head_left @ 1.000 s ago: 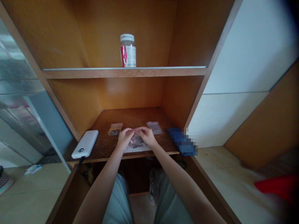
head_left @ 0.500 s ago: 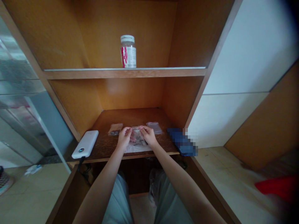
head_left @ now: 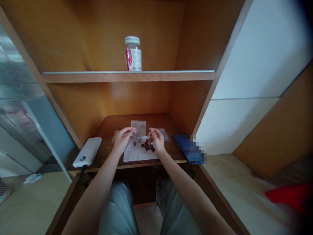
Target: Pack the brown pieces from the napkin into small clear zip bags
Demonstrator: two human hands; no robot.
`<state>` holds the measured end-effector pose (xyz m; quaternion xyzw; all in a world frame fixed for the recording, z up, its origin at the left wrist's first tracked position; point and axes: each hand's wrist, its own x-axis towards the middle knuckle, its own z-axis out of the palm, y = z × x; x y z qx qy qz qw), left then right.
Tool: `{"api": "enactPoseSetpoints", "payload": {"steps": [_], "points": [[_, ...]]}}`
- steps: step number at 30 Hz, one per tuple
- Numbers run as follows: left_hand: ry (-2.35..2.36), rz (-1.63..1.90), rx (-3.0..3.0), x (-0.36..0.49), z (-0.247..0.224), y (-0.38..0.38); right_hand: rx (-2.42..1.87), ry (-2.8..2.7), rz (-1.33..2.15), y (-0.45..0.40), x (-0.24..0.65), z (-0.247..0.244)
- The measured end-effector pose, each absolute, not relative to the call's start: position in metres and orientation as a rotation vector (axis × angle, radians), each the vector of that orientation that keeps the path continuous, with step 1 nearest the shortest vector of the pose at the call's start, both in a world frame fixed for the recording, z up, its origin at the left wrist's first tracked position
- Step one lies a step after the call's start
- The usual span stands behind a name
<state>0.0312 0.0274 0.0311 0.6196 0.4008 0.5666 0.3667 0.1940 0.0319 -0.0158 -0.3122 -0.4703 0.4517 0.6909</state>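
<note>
A small clear zip bag (head_left: 139, 128) is between my hands, its top edge toward the back of the shelf. My left hand (head_left: 122, 138) is closed at the bag's left edge, fingertips overlapping it. My right hand (head_left: 156, 140) hangs just right of the bag, fingers loosely bent and apart, with nothing visible in them. Beneath my right hand, several small dark brown pieces (head_left: 148, 146) lie on a white sheet (head_left: 135, 155). A few stray pieces are near the sheet's left part. My right fingers partly cover the pile.
Clear bags (head_left: 163, 133) lie right of my right hand. A white power bank (head_left: 88, 151) with a black cable is at left, and a blurred dark blue object (head_left: 190, 150) at right. A white-capped jar (head_left: 133, 55) stands on the upper shelf (head_left: 129, 77).
My hands have moved apart and slightly back. The clear bag between them is now farther back and spread upright in view, uncovering the dark pieces and the white sheet.
</note>
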Motion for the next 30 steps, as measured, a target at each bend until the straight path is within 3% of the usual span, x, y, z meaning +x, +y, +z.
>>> {"api": "enactPoseSetpoints", "payload": {"steps": [6,15,30], "points": [[1.368,1.563,1.626,-0.01,0.06,0.057,-0.737,-1.134,0.934,0.035,0.193,-0.021],[1.514,1.489,1.313,-0.032,0.019,0.079,-0.8,-1.177,0.87,0.033,0.193,-0.021],[1.716,1.551,1.506,-0.043,-0.001,0.084,-0.849,-1.194,0.812,0.034,0.194,-0.022]]}}
